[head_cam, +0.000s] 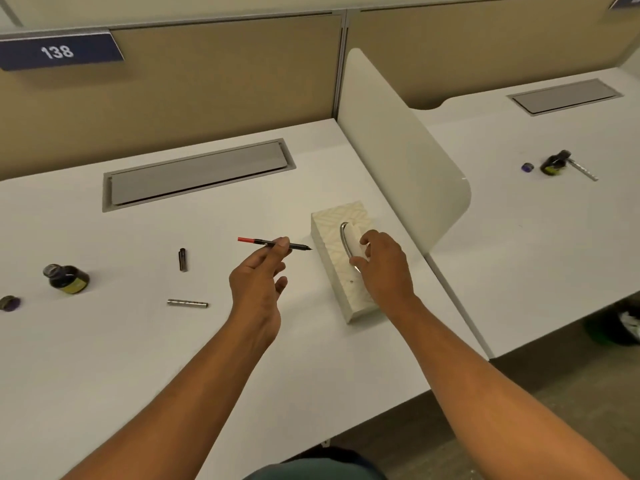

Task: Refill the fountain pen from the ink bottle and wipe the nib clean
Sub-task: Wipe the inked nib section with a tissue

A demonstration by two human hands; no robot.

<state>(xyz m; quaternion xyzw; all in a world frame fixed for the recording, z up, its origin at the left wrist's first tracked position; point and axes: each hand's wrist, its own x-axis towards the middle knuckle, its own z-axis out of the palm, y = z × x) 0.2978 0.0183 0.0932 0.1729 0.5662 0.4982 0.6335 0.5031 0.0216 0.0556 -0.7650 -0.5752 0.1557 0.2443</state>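
A white desk (104,341) fills the view, backed by a tan partition with a blue sign reading 138 (57,51). A grey cable hatch (197,174) is set into the desk near its back edge. A white divider panel (398,150) stands along the desk's right edge, with a second desk beyond it.

Near the left edge stands an open ink bottle (66,278), its cap (9,302) lying just beside it at the very edge. Toward the middle lie a short black pen part (182,259) and, nearer the front edge, a silver pen barrel (187,303), well apart from each other. A patterned white tissue box (332,268) sits close to the right edge, below the divider.

Both bare forearms reach in from the front. The left hand (258,282) is raised above the middle of the desk, thumb and forefinger pinching the pen (273,243), other fingers loosely spread; the nib points right toward the box and the red end points left. The right hand (384,265) rests on top of the box, fingers curled around the white tissue (355,242) at its opening.
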